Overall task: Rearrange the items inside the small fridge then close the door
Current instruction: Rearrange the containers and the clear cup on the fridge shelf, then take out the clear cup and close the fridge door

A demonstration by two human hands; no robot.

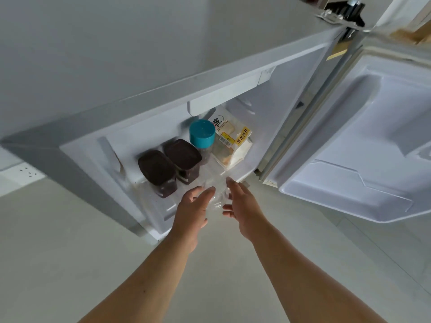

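- The small grey fridge with a white interior (163, 66) fills the upper half of the frame; its white door (363, 145) stands swung wide open at the right, with empty moulded shelves on its inner side.
- At centre frame, leaning against the back of the fridge, a clear plastic bag of sliced bread (233, 142) carries a white label with the large black character 鲜, a yellow strip reading 牛奶吐司 and a small yellow barcode sticker whose print is too small to read.
- Just left of the bag stands a clear jar with a teal round lid (202, 134); its contents cannot be made out.
- Left of the jar, two dark brown rectangular lidded tubs (170, 165) stand side by side, touching or nearly so; what is in them does not show.
- At the front edge of the fridge floor, below the jar, sits a clear plastic container (215, 192), blurred and hard to outline; it seems empty, though that is uncertain.
- The left hand (192, 212) and the right hand (242, 210) flank this clear container with fingers spread and loosely curved; whether either is truly gripping it cannot be told.
- Pale floor tiles (70, 252) fill the lower frame.
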